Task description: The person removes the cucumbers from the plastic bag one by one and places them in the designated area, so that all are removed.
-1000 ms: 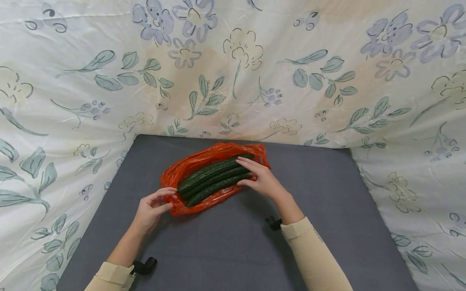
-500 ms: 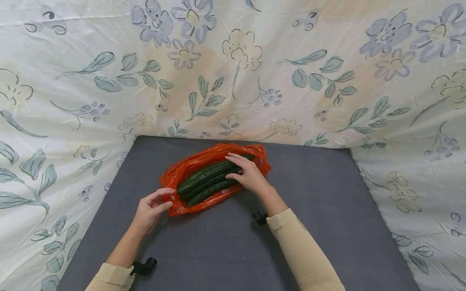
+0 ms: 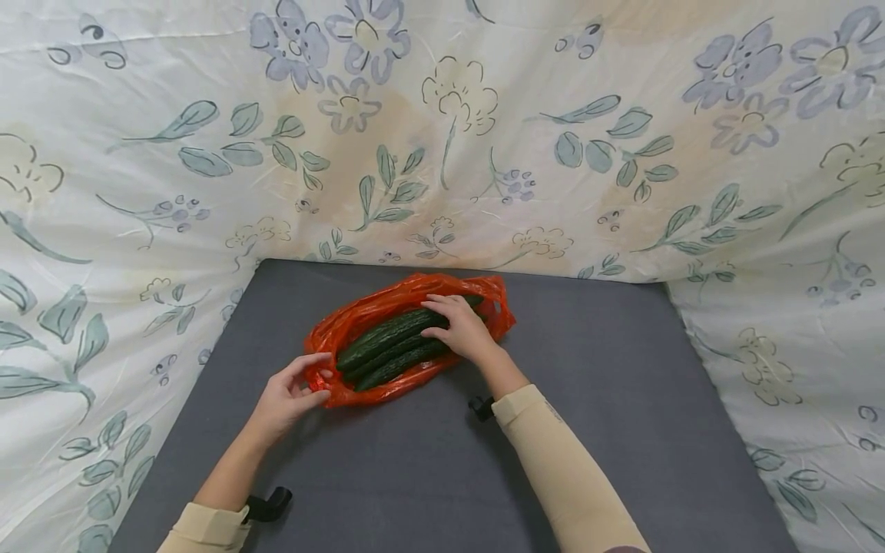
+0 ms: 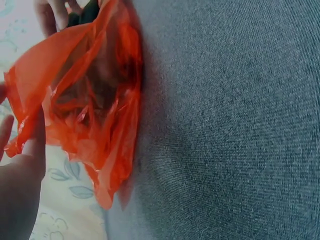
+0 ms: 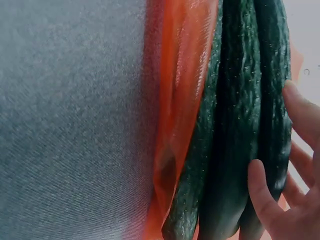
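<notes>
Three dark green, bumpy cucumbers lie side by side in an orange-red plastic bag (image 3: pixel 373 303) that gapes upward. The far cucumber (image 3: pixel 382 338) is in the grip of my right hand (image 3: pixel 466 330). In the right wrist view its thumb sits in the groove beside the middle cucumber (image 5: pixel 232 120), with the fingers on the far cucumber's other side. My left hand (image 3: pixel 285 395) pinches the bag's left end; in the left wrist view the thin film (image 4: pixel 35 80) is between thumb and fingers. The palm side of the right hand is partly hidden in the head view.
Under the bag is a dark grey cloth-covered table (image 3: pixel 415 476). A floral curtain (image 3: pixel 484 153) rises behind its far edge and along both sides. A black wrist mount (image 3: pixel 270 504) sticks out from the left sleeve, another black mount (image 3: pixel 482 408) from the right.
My right hand has slid left along the cucumbers from their right end and closed in on the far one. The left hand stays at the bag's left end, lifting its film slightly.
</notes>
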### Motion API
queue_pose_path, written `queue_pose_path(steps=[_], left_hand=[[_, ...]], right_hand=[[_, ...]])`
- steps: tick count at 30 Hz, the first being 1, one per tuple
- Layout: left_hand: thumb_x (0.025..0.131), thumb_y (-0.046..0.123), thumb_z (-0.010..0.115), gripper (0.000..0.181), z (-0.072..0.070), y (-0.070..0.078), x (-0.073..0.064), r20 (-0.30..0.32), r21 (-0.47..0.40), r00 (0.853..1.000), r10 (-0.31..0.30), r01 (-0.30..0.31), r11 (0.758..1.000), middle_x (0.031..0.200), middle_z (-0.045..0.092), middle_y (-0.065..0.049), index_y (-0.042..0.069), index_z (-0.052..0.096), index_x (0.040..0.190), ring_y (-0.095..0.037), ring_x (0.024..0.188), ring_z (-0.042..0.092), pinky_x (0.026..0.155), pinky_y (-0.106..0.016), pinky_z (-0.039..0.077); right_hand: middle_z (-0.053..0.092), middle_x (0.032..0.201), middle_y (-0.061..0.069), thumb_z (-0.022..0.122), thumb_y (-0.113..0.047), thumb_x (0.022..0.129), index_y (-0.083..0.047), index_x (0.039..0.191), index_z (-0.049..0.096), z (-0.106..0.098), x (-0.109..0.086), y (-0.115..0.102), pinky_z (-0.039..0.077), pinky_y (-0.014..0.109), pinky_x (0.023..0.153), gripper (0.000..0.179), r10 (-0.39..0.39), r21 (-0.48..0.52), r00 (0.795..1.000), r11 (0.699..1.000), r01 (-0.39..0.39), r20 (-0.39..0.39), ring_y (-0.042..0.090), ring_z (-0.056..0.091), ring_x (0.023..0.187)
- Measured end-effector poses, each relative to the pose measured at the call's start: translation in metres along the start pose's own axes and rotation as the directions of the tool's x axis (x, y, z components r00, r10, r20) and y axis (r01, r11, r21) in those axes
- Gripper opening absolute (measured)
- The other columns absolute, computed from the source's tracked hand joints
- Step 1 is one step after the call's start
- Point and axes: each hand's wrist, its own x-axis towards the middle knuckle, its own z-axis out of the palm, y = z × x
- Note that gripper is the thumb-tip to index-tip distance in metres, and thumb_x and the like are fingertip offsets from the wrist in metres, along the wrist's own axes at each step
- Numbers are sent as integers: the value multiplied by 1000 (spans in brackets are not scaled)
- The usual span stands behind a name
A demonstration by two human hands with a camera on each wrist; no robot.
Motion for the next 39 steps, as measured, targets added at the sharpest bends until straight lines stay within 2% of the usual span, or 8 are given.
queue_pose_path(steps=[2,9,16,20,26,30,37,39], left_hand=[[89,-9,69,57,-1,1,0,9,20,1000,-14,13,1000,115,55,-31,-15,45,139,-14,102,62,77,-20,59],[88,-12,68,59,-1,3,-1,20,-25,1000,-24,25,999,116,52,-35,-17,42,140,-12,101,63,78,-22,59],[87,-10,70,64,0,2,2,9,0,998,-58,58,998,125,54,-28,-15,39,143,-11,106,61,81,-20,58],[87,-10,70,67,1,3,3,2,2,998,-56,56,998,130,53,-24,-14,36,145,-10,109,61,84,-18,57],[86,-12,70,71,1,3,4,3,-23,999,-54,54,998,129,55,-20,-14,33,147,-10,110,61,86,-18,56],[87,-10,71,70,1,4,5,-13,4,998,-65,65,998,129,56,-18,-12,35,147,-10,111,60,85,-17,56],[86,-7,73,70,1,5,3,-35,53,995,-92,94,994,125,58,2,-8,38,147,-4,109,59,80,-17,56],[86,-7,73,70,1,5,2,-34,47,995,-98,100,994,125,57,4,-8,38,147,-4,108,59,80,-17,57]], right_hand=[[43,158,-3,72,-39,91,-23,148,53,1,2,-1,47,51,107,62,17,-45,1000,999,-17,2,27,36,145],[56,147,-6,73,-42,90,-31,144,58,7,10,-8,56,47,88,57,63,-168,998,984,-62,6,23,43,138],[62,136,-8,74,-40,88,-33,130,68,7,12,-7,57,43,88,42,45,-221,999,974,-45,-7,20,48,130],[64,133,-7,75,-37,88,-32,127,70,3,8,-10,57,41,89,40,11,-206,1000,978,-16,-27,20,49,128],[66,130,-4,76,-33,88,-28,126,71,-1,-3,-19,56,40,90,39,-26,-174,997,985,14,-66,23,50,127],[68,127,-2,76,-30,88,-26,126,72,-3,-10,-25,54,40,95,39,-37,-161,993,987,19,-109,25,51,127],[71,124,0,77,-25,86,-21,125,73,-8,-21,-35,51,42,101,40,-58,-71,987,996,48,-147,26,53,125],[71,124,0,78,-25,86,-20,124,73,-11,-23,-38,51,42,101,39,-62,-56,986,997,54,-157,26,53,125]])
